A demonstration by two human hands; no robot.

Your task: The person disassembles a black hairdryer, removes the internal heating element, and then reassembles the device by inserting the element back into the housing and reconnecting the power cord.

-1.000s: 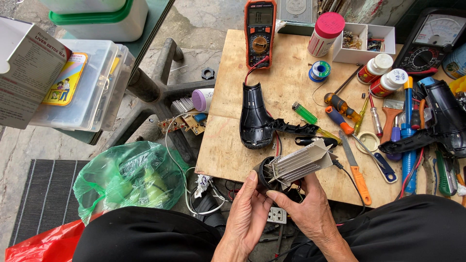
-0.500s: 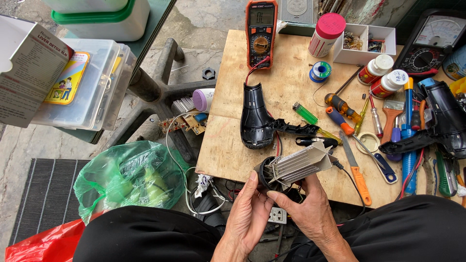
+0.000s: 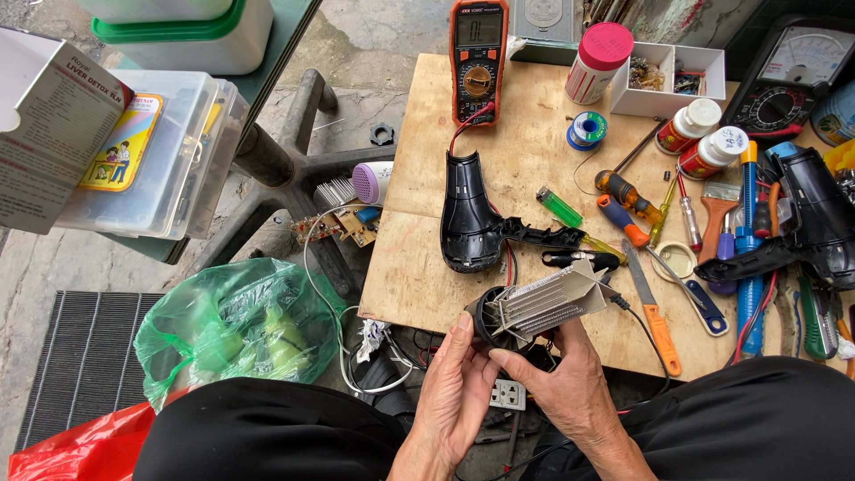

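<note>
- At the near edge of the wooden board (image 3: 534, 125), both hands meet around the heating element assembly (image 3: 539, 305), a grey finned coil block with a round black fan end.
- Left hand (image 3: 450, 401): fingers curled up and closed around the black round end, which sits at about 1 o'clock from the palm; the thumb presses against its near side.
- Right hand (image 3: 570, 392): fingers wrapped under the middle of the block, thumb pointing toward 10 o'clock and touching the left thumb; the grey part lies at about 11 o'clock from this palm.
- Long axis of the assembly: it runs from 8 o'clock at the fan end up to 2 o'clock at the free tip, tilted, with the tip out over the board.
- Each hand grips its own half; the left is nearer the fan end, the right nearer the coil.
- Just beyond the assembly, at 12 o'clock and near but apart, lies the empty black dryer shell (image 3: 472, 218), nozzle end away from the person.
- A thin black lead runs from the tip toward 5 o'clock, over the board's edge.
- Further out at 12 o'clock stands an orange multimeter (image 3: 478, 58); screwdrivers (image 3: 628, 209) lie at 2 o'clock.
</note>
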